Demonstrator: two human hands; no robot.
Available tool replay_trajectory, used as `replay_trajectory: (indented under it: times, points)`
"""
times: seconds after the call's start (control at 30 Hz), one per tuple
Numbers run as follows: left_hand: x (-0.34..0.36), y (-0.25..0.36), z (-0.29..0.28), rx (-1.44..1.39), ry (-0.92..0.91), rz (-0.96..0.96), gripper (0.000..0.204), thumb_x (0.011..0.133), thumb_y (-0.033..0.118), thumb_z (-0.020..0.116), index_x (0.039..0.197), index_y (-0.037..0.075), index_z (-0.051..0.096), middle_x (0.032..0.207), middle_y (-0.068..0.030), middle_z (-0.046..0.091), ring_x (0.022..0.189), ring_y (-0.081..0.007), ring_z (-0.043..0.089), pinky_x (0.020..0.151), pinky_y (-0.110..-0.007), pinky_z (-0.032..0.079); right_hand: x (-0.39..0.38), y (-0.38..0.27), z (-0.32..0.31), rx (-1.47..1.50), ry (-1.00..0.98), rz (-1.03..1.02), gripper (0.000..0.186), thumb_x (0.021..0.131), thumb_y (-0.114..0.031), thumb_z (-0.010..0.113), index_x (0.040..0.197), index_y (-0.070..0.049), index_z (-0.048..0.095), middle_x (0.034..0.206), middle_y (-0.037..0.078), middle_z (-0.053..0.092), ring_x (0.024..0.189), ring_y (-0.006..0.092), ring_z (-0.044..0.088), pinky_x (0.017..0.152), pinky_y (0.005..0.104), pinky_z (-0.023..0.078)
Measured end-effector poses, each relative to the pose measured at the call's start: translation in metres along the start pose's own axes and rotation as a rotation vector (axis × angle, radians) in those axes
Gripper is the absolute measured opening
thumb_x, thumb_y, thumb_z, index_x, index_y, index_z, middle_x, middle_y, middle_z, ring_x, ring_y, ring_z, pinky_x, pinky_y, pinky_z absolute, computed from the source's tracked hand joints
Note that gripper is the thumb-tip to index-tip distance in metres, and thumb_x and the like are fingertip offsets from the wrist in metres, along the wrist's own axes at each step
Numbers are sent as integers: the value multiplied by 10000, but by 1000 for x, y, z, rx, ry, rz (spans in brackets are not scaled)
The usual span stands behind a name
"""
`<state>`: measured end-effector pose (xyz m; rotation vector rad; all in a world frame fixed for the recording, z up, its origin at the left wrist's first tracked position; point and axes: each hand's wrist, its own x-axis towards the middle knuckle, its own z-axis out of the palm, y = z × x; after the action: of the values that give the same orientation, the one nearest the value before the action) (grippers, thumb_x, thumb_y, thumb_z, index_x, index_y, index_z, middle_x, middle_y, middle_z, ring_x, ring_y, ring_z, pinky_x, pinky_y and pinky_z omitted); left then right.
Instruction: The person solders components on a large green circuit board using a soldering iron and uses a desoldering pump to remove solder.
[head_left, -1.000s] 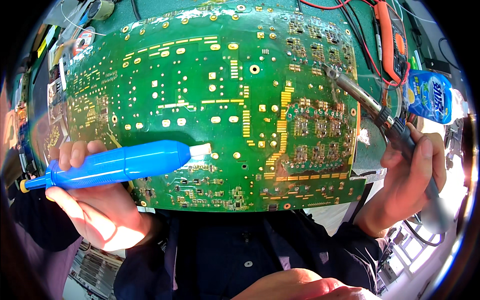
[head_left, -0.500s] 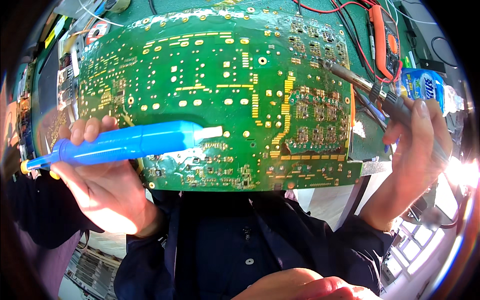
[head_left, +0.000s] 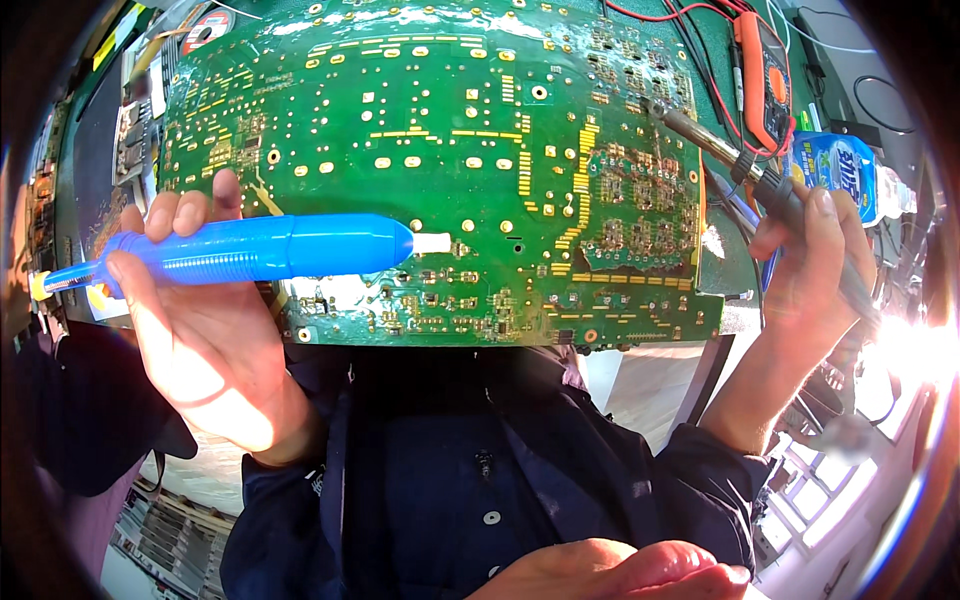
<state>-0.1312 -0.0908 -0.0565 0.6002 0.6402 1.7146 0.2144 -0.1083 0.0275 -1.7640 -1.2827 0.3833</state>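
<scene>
Head view: a person's left hand (head_left: 215, 325) grips a blue desoldering pump (head_left: 265, 248) around its barrel, white nozzle pointing right over the lower middle of a large green circuit board (head_left: 440, 190); the right hand (head_left: 812, 245) holds a soldering iron (head_left: 770, 190) by its dark handle, tip at the board's upper right, though contact cannot be told. Beneath the board lies a green work surface (head_left: 728, 270); beyond its right edge sit an orange-framed multimeter (head_left: 762, 90) and a blue-labelled bottle (head_left: 838, 170); a wire spool (head_left: 207, 30) lies near its upper-left corner.
</scene>
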Motion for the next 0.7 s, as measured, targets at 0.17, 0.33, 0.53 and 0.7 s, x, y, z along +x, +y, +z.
replay_trajectory:
  times: [0.17,0.33,0.53,0.7]
  points:
    - [-1,0,1,-17,14,-9,390,1069,257,508,1298,-45,416,1099,-78,442,1093,-241,503,1240,-520,271,3,9,-2,114,-14,63,346,982,-205,579,918,126,657,649,142,647,537,161,591,582,263,490]
    - [1,1,-1,-66,19,-11,369,1066,235,502,1291,-38,396,1064,-70,413,1070,-234,490,1246,-517,250,4,20,-5,186,-37,56,357,986,-203,572,965,145,648,683,173,654,543,181,599,547,269,496]
    - [0,1,-1,-117,15,-16,368,1063,224,507,1290,-40,387,1077,-87,408,1067,-243,485,1245,-525,245,5,32,-8,276,-57,56,334,980,-183,573,983,142,648,715,186,656,556,188,613,534,272,495]
    - [-1,4,-1,1,-27,-19,389,1096,296,439,1308,-27,405,1125,-103,450,1109,-242,494,1217,-532,289,-12,42,-31,222,63,25,308,993,-163,511,968,118,635,773,167,626,638,206,601,553,280,458]
